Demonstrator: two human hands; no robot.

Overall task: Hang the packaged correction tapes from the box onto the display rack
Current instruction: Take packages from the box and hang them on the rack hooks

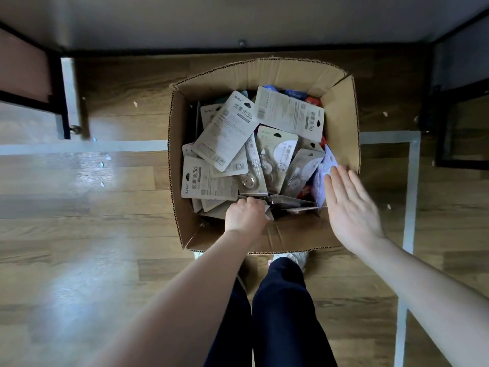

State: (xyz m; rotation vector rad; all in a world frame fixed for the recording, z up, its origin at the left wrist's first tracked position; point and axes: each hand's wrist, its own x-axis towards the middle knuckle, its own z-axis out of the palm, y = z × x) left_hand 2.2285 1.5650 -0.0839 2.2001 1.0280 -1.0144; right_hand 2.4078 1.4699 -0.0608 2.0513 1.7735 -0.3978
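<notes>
Cardboard box (341,133) open on wood floor (105,234), heaped inside with packaged correction tapes (225,133), my right hand (352,207) flat and empty over its near right corner, my left hand (247,215) curled around packs at its near edge.

I am standing on a wood-plank floor (119,234) that is catching a pale glare at my left. Grey tape lines (411,186) are running across the boards. My legs in dark trousers (285,313) are showing below, and a light shoe (297,258) is peeking out. A black metal frame (59,96) is standing at far left.
</notes>
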